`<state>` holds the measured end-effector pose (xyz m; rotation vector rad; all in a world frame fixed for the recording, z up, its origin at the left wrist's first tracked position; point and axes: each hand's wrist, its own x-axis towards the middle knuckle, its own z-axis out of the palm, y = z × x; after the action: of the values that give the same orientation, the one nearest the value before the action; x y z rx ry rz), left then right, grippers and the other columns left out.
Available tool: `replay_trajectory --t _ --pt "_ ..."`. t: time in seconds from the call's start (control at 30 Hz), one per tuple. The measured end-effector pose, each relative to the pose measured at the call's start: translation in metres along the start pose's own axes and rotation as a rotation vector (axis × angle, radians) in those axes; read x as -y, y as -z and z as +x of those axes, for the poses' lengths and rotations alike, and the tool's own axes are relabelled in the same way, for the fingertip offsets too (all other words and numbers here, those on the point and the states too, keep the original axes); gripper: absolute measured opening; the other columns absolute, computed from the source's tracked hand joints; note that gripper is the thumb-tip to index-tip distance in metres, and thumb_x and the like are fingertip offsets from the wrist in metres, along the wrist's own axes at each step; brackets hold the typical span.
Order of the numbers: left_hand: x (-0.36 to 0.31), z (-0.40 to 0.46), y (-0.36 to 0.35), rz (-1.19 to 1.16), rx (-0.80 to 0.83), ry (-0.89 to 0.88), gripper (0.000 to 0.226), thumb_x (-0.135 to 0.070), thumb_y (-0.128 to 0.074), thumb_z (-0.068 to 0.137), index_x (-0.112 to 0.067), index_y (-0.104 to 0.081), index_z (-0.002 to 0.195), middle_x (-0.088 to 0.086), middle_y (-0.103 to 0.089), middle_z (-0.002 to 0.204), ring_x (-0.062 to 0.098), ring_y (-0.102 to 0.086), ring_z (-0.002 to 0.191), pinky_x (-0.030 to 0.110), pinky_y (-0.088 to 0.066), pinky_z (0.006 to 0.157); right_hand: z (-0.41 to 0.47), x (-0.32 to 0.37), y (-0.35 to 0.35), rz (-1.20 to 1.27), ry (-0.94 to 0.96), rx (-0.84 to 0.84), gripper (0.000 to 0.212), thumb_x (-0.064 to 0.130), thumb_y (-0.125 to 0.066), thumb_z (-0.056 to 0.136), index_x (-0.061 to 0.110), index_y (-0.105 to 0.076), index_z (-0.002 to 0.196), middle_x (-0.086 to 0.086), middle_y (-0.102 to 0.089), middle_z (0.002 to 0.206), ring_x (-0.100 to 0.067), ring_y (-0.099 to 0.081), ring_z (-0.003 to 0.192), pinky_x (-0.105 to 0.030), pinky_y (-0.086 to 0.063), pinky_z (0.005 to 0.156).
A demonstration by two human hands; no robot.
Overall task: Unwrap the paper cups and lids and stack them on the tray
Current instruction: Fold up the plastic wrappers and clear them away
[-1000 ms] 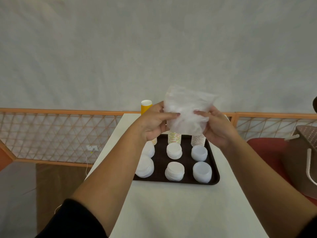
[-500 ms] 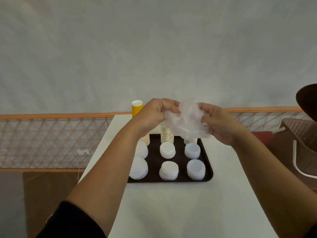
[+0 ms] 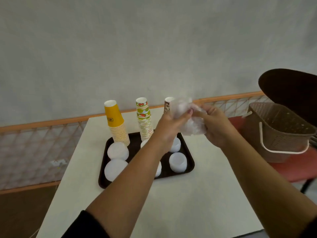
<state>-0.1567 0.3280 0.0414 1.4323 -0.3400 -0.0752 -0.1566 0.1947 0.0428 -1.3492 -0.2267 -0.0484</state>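
Both hands [image 3: 192, 124] gripping crumpled wrapper [image 3: 193, 125]

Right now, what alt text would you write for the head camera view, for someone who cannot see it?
Both hands, left hand and right hand, crumple a clear plastic wrapper above a dark tray on a white table. The tray holds three tall cup stacks at the back and white lid stacks in front; a brown basket stands to the right.

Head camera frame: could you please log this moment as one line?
left hand: grips crumpled clear plastic wrapper | right hand: grips wrapper | dark rectangular tray: cup and lid stacks
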Motion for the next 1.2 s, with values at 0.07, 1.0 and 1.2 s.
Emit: replay_trajectory --t 0.07,1.0,1.2 --pt "0.003 0.0 -0.007 -0.124 0.026 0.034 0.013 -0.01 -0.055 0.093 -0.008 -0.066 0.1 0.002 -0.071 0.093 0.017 -0.067 0.091 0.034 -0.052 0.087 -0.006 -0.001 0.016 0.087 -0.066 0.045 0.024 0.019 -0.058 0.084 0.004 -0.064 0.102 -0.007 -0.071 0.086 -0.016 -0.069 0.074 -0.025 -0.055 0.062" --pt "0.346 -0.128 -0.306 0.659 0.764 0.194 0.021 -0.017 -0.063 0.087 -0.015 -0.053 0.106 0.002 -0.047 0.12 0.016 -0.052 0.107 0.023 -0.045 0.088 -0.333 -0.216 0.3 -0.562 -0.607 -0.955 0.034 -0.002 -0.067 0.08 0.032 -0.064 0.077 0.007 -0.066 0.081 -0.015 -0.06 0.067 -0.016 -0.05 0.059" --pt "0.481 -0.153 -0.315 0.907 0.941 0.416 0.036 -0.019 -0.058 0.092 -0.019 -0.051 0.127 0.003 -0.032 0.132 0.014 -0.043 0.118 0.008 -0.03 0.089 -0.367 -0.362 0.333 -0.702 -0.808 -0.83 0.027 0.006 -0.061 0.088 0.016 -0.065 0.112 -0.002 -0.061 0.117 -0.009 -0.061 0.091 -0.008 -0.044 0.079"
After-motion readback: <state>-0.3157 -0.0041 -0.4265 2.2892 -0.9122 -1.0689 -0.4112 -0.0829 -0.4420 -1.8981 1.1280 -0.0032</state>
